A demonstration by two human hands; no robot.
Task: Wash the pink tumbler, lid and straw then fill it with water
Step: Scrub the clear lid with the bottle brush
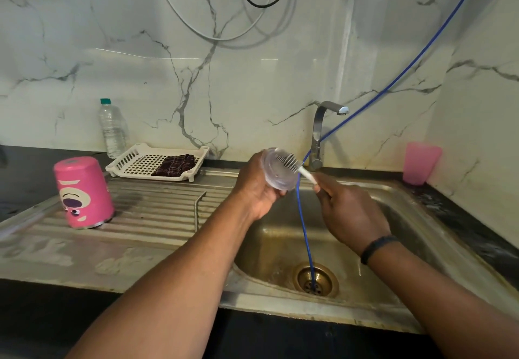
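The pink tumbler with a cartoon face stands upside down on the steel drainboard at the left. Above the sink basin, my left hand grips the clear round lid by its edge. My right hand grips the white handle of a bristle brush, whose dark bristles lie against the lid's inner face. A thin metal straw lies on the drainboard near the basin's left rim.
A steel tap stands behind the basin, no water running. A blue hose hangs down into the drain. A white rack holds a dark cloth. A water bottle and pink cup stand by the wall.
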